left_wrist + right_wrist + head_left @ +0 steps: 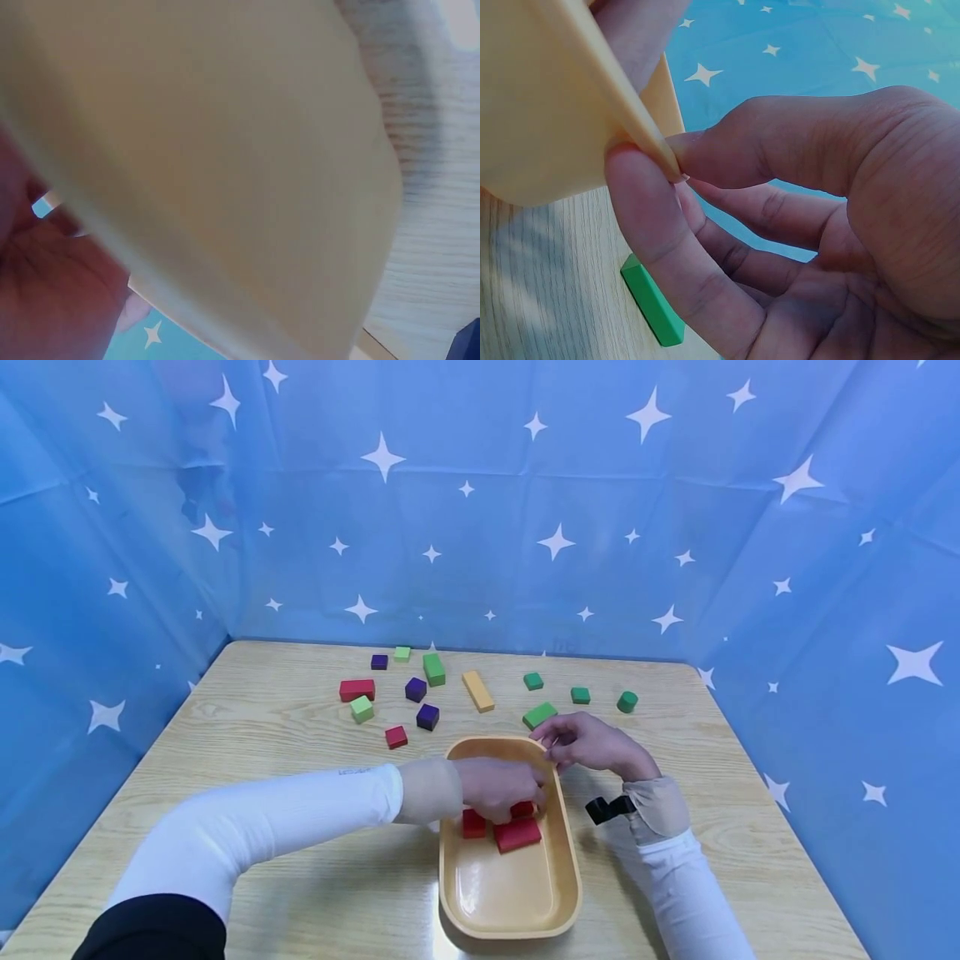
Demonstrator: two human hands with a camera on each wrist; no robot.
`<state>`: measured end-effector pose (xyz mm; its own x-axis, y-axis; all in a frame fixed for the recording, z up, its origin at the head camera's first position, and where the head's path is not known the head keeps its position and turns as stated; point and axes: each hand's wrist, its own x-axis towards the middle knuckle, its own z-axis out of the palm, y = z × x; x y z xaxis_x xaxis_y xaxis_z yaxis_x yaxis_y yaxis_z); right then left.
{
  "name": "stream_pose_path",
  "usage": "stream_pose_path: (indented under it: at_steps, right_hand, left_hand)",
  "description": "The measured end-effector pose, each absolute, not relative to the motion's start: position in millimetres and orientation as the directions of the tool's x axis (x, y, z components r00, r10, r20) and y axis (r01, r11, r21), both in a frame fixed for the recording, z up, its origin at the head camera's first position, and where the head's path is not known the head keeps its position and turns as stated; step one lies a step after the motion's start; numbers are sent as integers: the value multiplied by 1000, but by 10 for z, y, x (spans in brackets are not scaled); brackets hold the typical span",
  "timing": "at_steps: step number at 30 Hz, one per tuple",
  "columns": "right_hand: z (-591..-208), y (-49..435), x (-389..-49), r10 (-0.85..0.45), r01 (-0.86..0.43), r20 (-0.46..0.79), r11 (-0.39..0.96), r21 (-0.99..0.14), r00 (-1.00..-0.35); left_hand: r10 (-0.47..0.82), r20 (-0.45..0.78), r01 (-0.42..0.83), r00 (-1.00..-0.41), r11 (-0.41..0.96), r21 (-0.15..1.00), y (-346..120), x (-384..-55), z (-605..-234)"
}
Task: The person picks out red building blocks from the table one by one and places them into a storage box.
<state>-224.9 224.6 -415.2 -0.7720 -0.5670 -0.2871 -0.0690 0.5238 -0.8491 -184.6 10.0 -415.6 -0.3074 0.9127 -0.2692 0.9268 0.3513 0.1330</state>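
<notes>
A pale orange plastic tray (510,893) stands on the wooden table. My left hand (501,785) reaches over its left side, fingers bent down inside. Around those fingers lie a red rectangular block (517,836), a smaller red block (473,824) and another red block (522,809) partly under the hand. I cannot tell whether the left fingers hold a block. In the left wrist view the tray wall (225,150) hides most of that hand. My right hand (588,745) pinches the tray's far right rim between thumb (724,154) and index finger (649,206).
Beyond the tray lie a green block (540,716), a yellow-orange plank (478,692), a green cylinder (627,702) and purple blocks (427,717). A red block (357,690) and light green cube (362,709) sit farther left. A star-patterned blue curtain (480,510) surrounds the table.
</notes>
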Motion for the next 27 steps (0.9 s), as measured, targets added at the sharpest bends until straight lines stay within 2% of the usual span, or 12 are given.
stream_pose_path:
  at_steps: [4,8,15,22,27]
  right_hand:
    - [-4151,2247,-2253,-570,-67,-289,522,-850,-769]
    - [-4151,2249,-2254,-575,-73,-288,524,-849,-766]
    - [-4148,2261,-2253,-577,-72,-292,524,-849,-762]
    - [-4148,2248,-2245,-565,-59,-297,526,-848,-769]
    - [-4148,2249,-2250,-565,-65,-290,524,-849,-772]
  left_hand:
    - [909,-267,898,-319,380,222,51,-1869,-4095]
    - [883,-306,852,-357,442,282,6,-1885,-4015]
    - [858,-319,822,-402,492,288,-88,-1887,-3925]
    - [804,-330,752,-495,587,301,-242,-1893,-3814]
    - [791,-292,715,-538,612,338,-363,-1903,-3704]
